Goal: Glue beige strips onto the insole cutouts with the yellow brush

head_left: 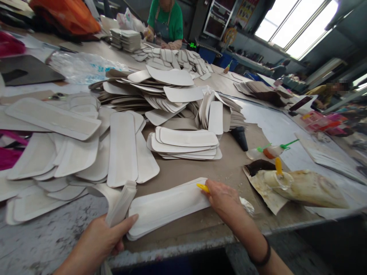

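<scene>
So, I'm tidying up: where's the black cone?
In the head view, right of centre, the black cone lies beyond the right hand, between the stacked pale pieces and the green-tipped bottles.

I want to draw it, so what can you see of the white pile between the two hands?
The pile is several long, thin, off-white pieces with rounded corners, smooth and card-like. It lies flat on the brown sheet, its right end farther away. The left hand seems to touch its left end; the right hand holds a yellow tool at the other.
</scene>
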Available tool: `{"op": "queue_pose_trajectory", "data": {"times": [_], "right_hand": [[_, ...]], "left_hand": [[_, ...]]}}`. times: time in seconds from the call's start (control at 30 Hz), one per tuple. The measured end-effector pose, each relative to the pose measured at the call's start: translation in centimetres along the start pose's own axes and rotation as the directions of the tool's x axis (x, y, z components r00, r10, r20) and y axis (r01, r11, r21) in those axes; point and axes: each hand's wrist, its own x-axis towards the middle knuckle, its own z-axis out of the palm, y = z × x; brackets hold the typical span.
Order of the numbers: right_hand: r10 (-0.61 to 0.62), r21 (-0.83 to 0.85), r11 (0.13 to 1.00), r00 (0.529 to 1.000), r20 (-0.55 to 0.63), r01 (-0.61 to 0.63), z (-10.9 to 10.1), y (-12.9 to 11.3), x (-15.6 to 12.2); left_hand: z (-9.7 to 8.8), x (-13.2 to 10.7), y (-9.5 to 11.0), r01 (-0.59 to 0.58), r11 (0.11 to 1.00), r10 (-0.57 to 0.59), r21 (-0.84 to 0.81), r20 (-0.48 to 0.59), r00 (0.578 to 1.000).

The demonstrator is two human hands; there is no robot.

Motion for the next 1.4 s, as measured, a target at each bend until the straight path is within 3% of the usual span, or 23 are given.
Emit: {"op": "queue_pose_trajectory", "data": {"times": [0.2, 0.37, 0.47, 0.57, 0.7, 1.0, 1.23, 1.4], "right_hand": [[0.003, -0.01, 1.0, 1.0, -0.013, -0.003, -0.4, -0.5, -0.1], [0.068, -0.005, 0.998, 0.99, -0.123, -0.069, 0.1, 0.7, -0.6], [0.143, 0.165, 0.981, 0.951, -0.275, -0.1, 1.3, 2.1, -1.1], [0.143, 0.338, 0.941, 0.923, -0.358, -0.014, 2.5, 2.8, -1.5], [0.134, 0.428, 0.903, 0.918, -0.374, 0.042, 2.9, 2.8, -1.9], [0.208, 0.551, 0.834, 0.921, -0.33, 0.009, 2.7, 2.9, -2.9], [0.159, 0.491, 0.871, 0.928, -0.336, 0.029, 5.1, 2.9, -2.7], [0.118, 0.429, 0.901, 0.921, -0.371, 0.057, 5.7, 2.4, -3.1]], "left_hand": [[0.1, 0.3, -0.4, -0.027, 1.0, 0.027, 0.013, 0.005, 1.0], [0.1, 0.4, -0.7, -0.061, 0.995, 0.061, 0.085, -0.004, 0.998], [0.3, 0.4, -1.0, -0.078, 0.992, 0.08, 0.097, -0.018, 0.997], [0.5, 0.5, -1.2, -0.078, 0.996, 0.079, 0.054, -0.033, 0.996], [0.5, 0.2, -1.1, -0.085, 0.996, 0.084, -0.02, -0.034, 0.996], [0.9, 0.6, -2.1, -0.108, 0.969, 0.085, -0.221, -0.114, 0.99], [0.4, -0.8, -1.4, -0.12, 0.928, 0.08, -0.352, -0.127, 0.989], [-0.1, -1.4, -2.0, -0.134, 0.908, 0.093, -0.397, -0.12, 0.988]]}}
